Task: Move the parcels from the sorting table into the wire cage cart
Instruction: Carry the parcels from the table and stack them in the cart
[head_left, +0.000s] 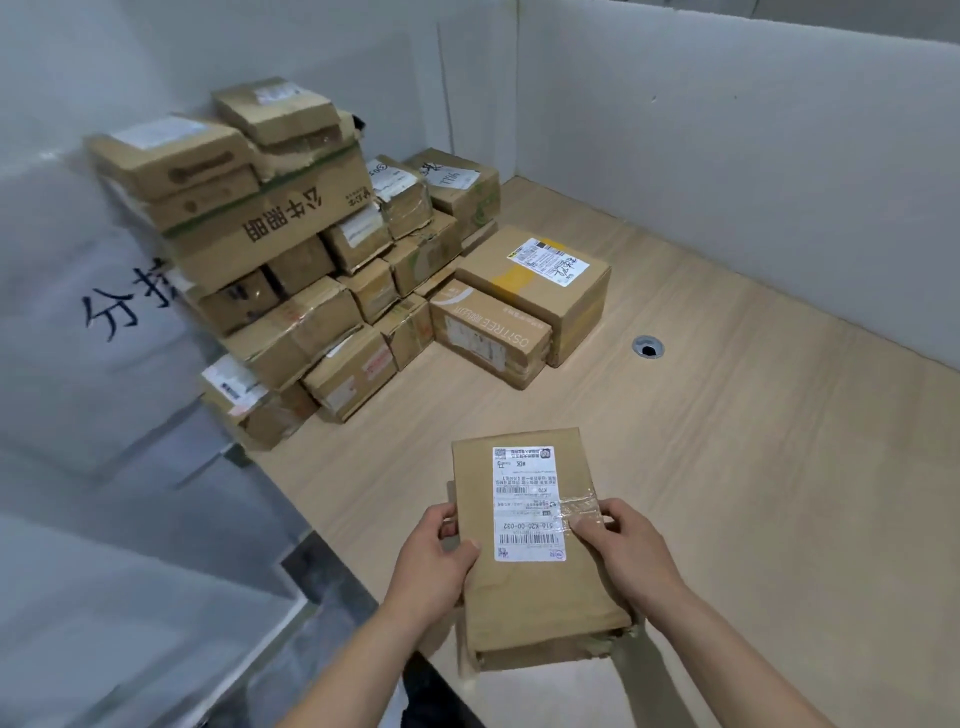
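Note:
A flat brown cardboard parcel (535, 597) with a white shipping label is held over the near edge of the light wooden sorting table (727, 415). My left hand (436, 556) grips its left edge and my right hand (628, 551) grips its right edge, thumb on the taped label. A tall pile of cardboard parcels (291, 270) stands at the table's back left. Two more boxes lie apart from the pile: one with yellow tape (540, 283) and a lower one (483, 332) in front of it. No wire cage cart is in view.
White partition walls (727, 156) close the table at the back and right. A round cable hole (648, 347) sits in the tabletop at the right. A translucent sheet with black writing (119, 312) covers the left side, with dark floor (332, 587) beside the table's left edge.

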